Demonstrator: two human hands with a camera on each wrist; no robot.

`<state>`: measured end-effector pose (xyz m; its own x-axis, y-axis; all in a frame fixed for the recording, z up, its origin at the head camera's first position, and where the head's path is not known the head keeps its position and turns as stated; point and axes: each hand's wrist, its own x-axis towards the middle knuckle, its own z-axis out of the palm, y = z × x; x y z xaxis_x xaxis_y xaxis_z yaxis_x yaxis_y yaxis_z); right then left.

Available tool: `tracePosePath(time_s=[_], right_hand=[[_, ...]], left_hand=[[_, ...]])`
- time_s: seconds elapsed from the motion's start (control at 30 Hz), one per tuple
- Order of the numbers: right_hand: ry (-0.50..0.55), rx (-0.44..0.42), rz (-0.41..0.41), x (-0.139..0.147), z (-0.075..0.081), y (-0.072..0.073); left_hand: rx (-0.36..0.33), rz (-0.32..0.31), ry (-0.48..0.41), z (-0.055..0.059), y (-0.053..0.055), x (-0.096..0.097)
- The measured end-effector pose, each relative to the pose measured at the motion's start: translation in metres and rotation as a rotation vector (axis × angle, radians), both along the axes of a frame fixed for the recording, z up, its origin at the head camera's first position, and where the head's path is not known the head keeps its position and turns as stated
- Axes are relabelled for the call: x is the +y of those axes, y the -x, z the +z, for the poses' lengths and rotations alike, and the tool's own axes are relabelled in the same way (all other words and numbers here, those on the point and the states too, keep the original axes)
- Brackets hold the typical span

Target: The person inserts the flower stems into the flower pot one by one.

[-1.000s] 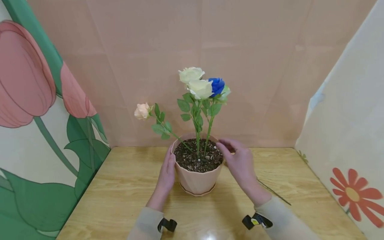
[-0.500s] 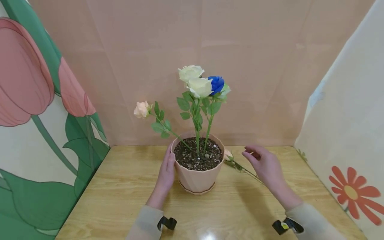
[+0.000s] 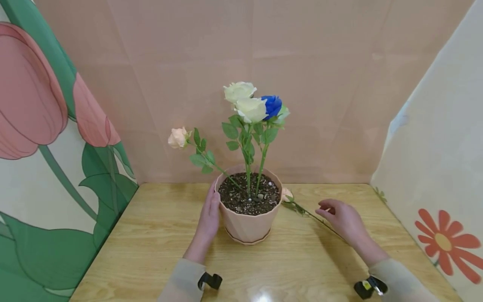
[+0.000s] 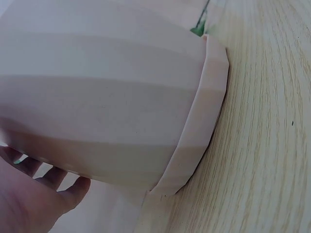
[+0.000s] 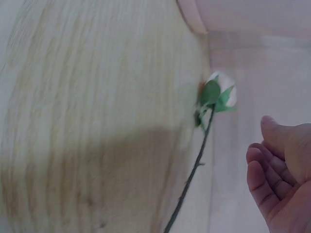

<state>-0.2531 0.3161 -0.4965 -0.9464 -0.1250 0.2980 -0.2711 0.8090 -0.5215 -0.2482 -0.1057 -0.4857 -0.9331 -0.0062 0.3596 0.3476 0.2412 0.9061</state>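
Note:
A pale pink flower pot (image 3: 249,228) filled with dark soil stands in its matching saucer. My left hand (image 3: 209,212) rests against the pot's left side, its thumb toward the front and its fingers along the wall. In the left wrist view those fingers (image 4: 63,187) lie beside the pot's faceted wall. My right hand (image 3: 341,218) is over the thin stem of a pale pink rose (image 3: 287,195) lying right of the pot. Its fingers are loosely bent with nothing between them. In the right wrist view the hand (image 5: 284,170) is apart from the dark stem (image 5: 192,179).
Planted in the soil are white roses (image 3: 250,110), a blue rose (image 3: 271,107) and a pale pink rose (image 3: 178,138) leaning left. Behind the wooden table (image 3: 151,251) rises a pink backdrop (image 3: 320,84). Flower-printed panels flank both sides.
My right hand has left the pot's right rim and moved right, then lower toward the lying rose's stem, uncovering its bloom. The left hand has stayed against the pot.

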Motion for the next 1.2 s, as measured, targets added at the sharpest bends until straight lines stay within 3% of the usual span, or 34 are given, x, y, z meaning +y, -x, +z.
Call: tracePosePath(time_s=[0.5,1.2], right_hand=[[-0.049,-0.058,0.029,0.019,-0.033,0.016],[-0.082,-0.062,0.048,0.017,-0.053,0.023]], left_hand=[[-0.009,-0.012,-0.017,0.002,0.000,0.000],[-0.003,-0.010,-0.007,0.001,0.000,0.000]])
